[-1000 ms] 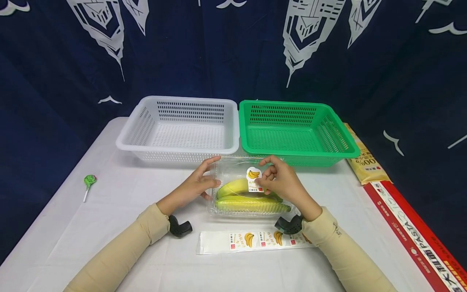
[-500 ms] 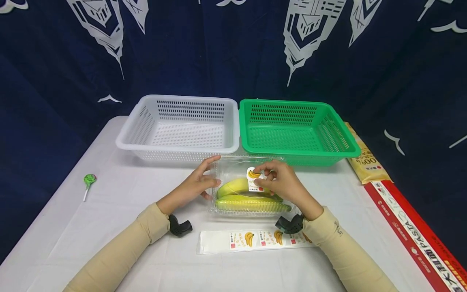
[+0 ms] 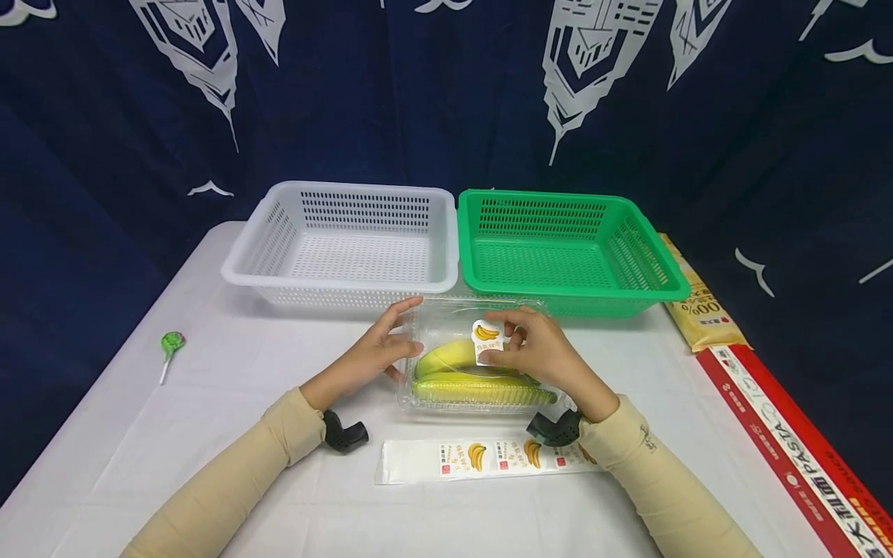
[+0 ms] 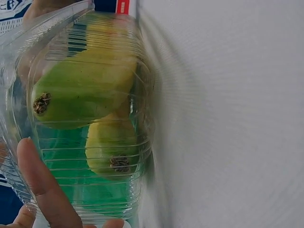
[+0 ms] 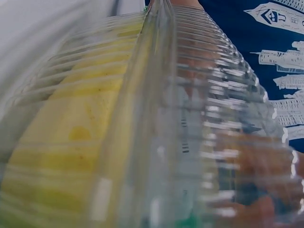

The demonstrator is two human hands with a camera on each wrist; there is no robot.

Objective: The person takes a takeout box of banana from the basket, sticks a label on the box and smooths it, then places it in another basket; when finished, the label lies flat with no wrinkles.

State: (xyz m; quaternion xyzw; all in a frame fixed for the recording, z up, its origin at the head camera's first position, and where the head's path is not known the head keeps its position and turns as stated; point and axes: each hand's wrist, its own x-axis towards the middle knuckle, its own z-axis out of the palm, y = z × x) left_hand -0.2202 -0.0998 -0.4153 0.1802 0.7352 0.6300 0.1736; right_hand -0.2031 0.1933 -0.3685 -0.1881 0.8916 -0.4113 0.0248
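A clear plastic clamshell box (image 3: 453,314) lies closed on the table, with yellow-green bananas (image 3: 474,390) inside. On its lid is a white label (image 3: 486,333) printed with bananas. My left hand (image 3: 387,341) steadies the box's left side; its thumb reaches over the lid and its index finger lies at the back corner. The thumb and index finger of my right hand (image 3: 540,345) press on the label, covering its right and lower parts. Banana ends (image 4: 66,99) show through the ribbed wall in the left wrist view. The box (image 5: 156,118) is blurred in the right wrist view.
A white basket (image 3: 349,285) and a green basket (image 3: 572,292) stand behind the box. In front lies a strip of banana labels (image 3: 481,459). A green lollipop (image 3: 171,343) is at the left; a yellow packet (image 3: 705,314) and a red pasta package (image 3: 788,442) line the right edge.
My right index finger has come down from above onto the label, and the right thumb has slid slightly left across its lower part. The left hand and the box have stayed put.
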